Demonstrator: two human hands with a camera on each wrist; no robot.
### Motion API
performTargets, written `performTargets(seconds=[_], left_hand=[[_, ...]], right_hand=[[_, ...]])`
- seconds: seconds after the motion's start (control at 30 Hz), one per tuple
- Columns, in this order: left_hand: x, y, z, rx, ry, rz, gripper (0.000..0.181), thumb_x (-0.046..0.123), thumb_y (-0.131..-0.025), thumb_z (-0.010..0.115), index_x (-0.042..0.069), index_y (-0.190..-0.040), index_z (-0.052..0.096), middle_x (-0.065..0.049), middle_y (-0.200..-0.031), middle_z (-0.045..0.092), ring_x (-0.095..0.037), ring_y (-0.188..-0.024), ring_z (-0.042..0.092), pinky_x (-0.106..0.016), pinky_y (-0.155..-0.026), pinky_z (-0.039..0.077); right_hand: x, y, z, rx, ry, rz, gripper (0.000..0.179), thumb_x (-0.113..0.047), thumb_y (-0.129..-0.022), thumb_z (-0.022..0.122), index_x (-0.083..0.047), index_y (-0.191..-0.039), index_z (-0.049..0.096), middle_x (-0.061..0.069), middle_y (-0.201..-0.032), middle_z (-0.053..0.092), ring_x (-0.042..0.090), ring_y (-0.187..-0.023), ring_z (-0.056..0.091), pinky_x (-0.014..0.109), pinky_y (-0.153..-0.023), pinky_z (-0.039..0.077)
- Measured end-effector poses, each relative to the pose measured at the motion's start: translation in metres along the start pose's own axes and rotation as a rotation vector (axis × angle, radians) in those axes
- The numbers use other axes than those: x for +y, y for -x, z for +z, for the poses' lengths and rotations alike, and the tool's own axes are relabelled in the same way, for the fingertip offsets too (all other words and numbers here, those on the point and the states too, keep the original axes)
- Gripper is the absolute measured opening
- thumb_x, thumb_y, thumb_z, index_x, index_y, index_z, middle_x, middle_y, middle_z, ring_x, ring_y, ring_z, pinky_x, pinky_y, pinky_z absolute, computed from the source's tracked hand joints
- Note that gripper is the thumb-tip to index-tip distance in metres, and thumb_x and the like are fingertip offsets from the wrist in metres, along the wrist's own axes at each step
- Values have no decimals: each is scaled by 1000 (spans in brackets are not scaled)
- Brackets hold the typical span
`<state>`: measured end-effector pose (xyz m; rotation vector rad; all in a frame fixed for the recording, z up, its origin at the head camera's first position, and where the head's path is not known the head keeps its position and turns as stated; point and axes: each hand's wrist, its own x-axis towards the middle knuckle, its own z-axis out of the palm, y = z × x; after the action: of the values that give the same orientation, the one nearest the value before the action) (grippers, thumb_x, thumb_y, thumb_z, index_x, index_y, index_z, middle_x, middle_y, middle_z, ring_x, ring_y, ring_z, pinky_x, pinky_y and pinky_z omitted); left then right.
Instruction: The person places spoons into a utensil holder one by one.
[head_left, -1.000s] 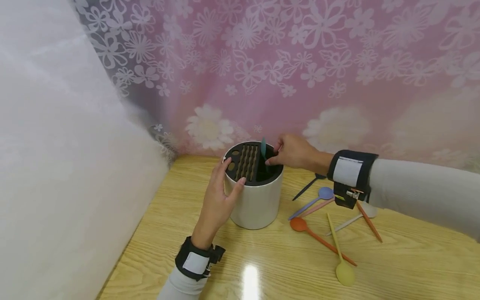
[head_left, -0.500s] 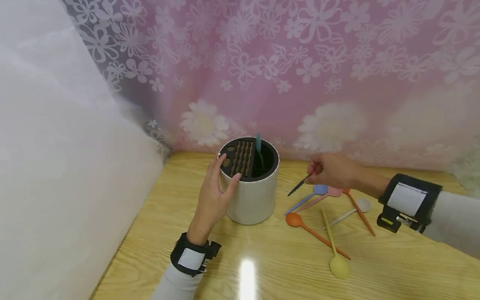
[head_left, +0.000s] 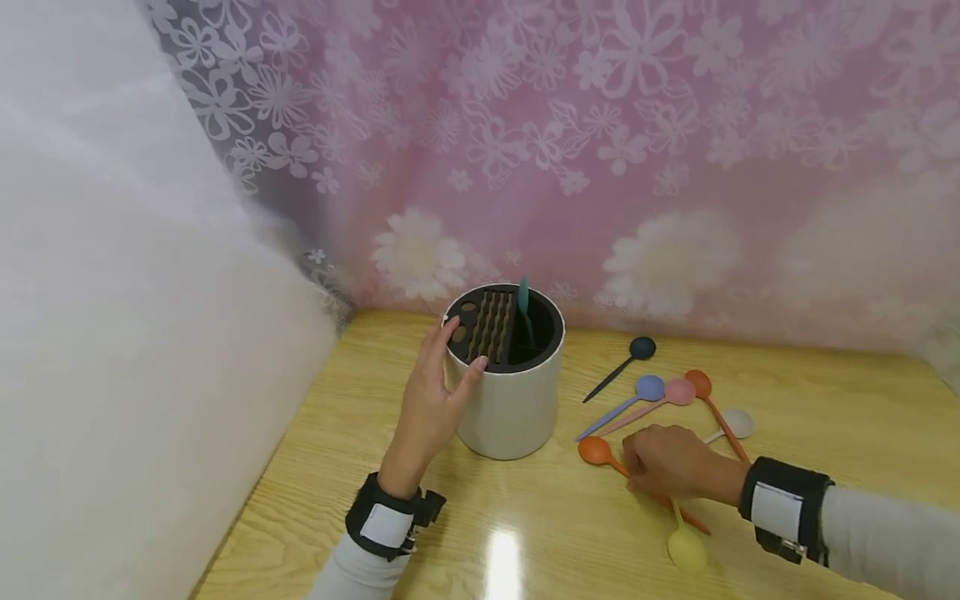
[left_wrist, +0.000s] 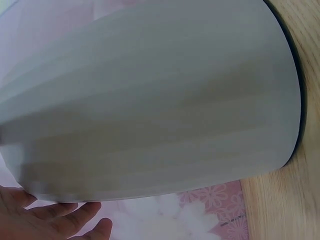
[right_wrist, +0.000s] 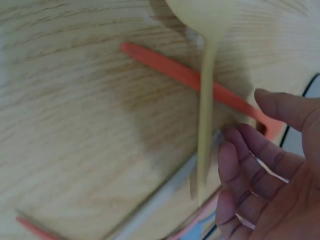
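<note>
My left hand (head_left: 431, 408) holds the white round utensil holder (head_left: 506, 421) at its left front, thumb and a fingertip on the black top's edge. In the left wrist view several fingers (left_wrist: 75, 220) lie against its wall. A teal utensil (head_left: 523, 298) leans upright in the holder's large compartment. My right hand (head_left: 671, 462) is low over the crossing of the yellow spoon (head_left: 687, 547) and an orange spoon (head_left: 596, 451). In the right wrist view its thumb stands apart from the bent fingers, beside the yellow handle (right_wrist: 206, 105), with nothing visibly pinched.
Behind the right hand lie a dark blue spoon (head_left: 642, 348), a periwinkle spoon (head_left: 649, 387), a pink spoon (head_left: 680, 392), a red-orange utensil (head_left: 698, 383) and a whitish spoon (head_left: 738, 423). A floral curtain (head_left: 525, 167) hangs behind the wooden table (head_left: 420, 550); a white wall-like surface (head_left: 150, 292) is left.
My right hand has left the teal utensil in the holder, passed over the dark blue spoon's area, and come forward to the yellow and orange spoons. The left hand stays on the holder.
</note>
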<state>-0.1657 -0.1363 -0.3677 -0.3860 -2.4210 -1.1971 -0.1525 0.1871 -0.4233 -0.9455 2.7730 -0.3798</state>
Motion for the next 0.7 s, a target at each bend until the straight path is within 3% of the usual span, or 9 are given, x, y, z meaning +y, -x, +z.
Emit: performTargets(seconds=[0.2,0.33,0.43,0.57,0.7], left_hand=[[1,4,1,-13,2,-2,65,55,-86,45,22,-140,29,-11,-148,24,-21,-128,25,-59,-98,31],[2,3,-1,-14,4,-4,65,56,-86,45,23,-140,29,-11,-148,25,-21,-127,26,-60,-97,33],[2,2,-2,-19,-1,1,66,56,-86,44,23,-141,29,-12,-147,25,-21,-127,27,-59,-97,33],[1,1,-5,-10,-9,-5,66,57,-86,44,23,-141,29,-9,-148,25,-21,-127,27,-59,-97,34],[-1,2,-7,-9,-6,-24,66,58,-85,44,25,-140,29,-7,-148,25,-21,-126,27,-60,-96,34]], right_hand=[[-3,-2,6,-39,-55,28,26,-16,-65,74,-21,-56,50,-13,-55,42,4,-49,37,23,-42,32],[-6,-6,-3,-62,-111,21,29,-5,-65,67,-18,-51,46,-12,-52,33,3,-46,28,21,-41,24],[-10,-8,-14,-46,-177,27,28,-2,-69,64,-16,-52,46,-10,-53,32,3,-46,26,21,-43,22],[-19,-10,-37,14,-229,-8,18,-3,-73,63,-14,-63,53,-8,-58,44,3,-48,34,21,-44,32],[-34,-11,-67,52,-195,-14,12,-10,-78,62,-16,-70,57,-7,-64,55,3,-53,45,24,-47,42]])
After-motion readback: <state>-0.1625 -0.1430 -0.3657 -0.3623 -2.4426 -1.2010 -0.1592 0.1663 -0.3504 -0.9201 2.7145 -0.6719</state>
